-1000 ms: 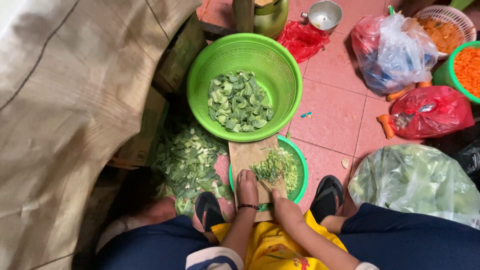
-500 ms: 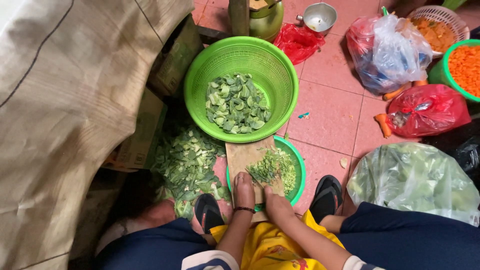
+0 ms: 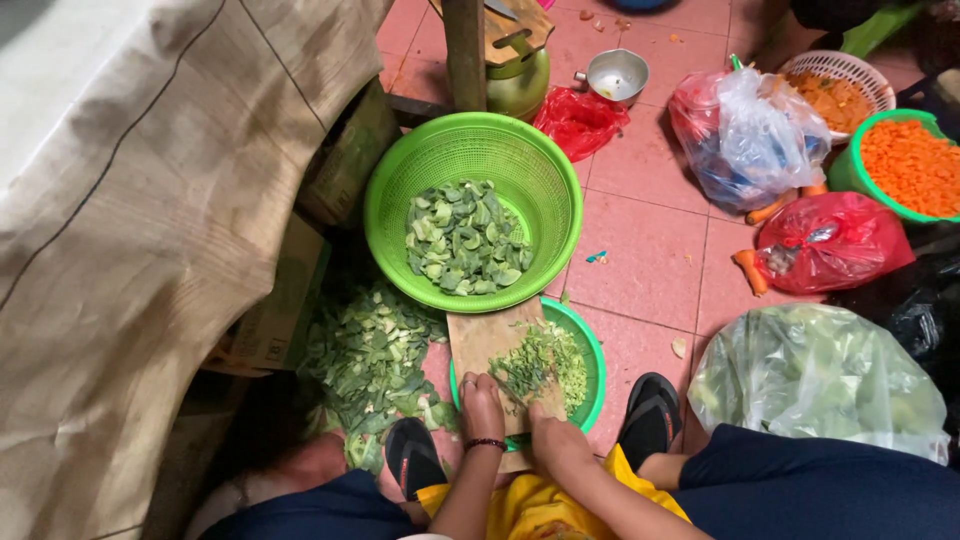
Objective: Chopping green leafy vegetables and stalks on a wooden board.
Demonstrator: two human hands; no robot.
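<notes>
Hands at wooden board (image 3: 490,345): left hand (image 3: 482,405) presses chopped greens (image 3: 530,365) down, right hand (image 3: 552,437) clenched beside them, knife unclear. Green basket (image 3: 400,180) partly filled with cut leaves (image 3: 462,237); loose pile (image 3: 368,355) on floor looks still uncollected.

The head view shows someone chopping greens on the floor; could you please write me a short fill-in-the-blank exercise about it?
1. The left hand and the right hand work on chopped greens lying on a wooden ____.
2. The big green basket holds pieces of leafy vegetable whose colour is ____.
3. The green tub at the upper right is full of chopped orange ____.
4. The person's feet are in black ____.

Missing words: cutting board; green; carrots; sandals
</notes>
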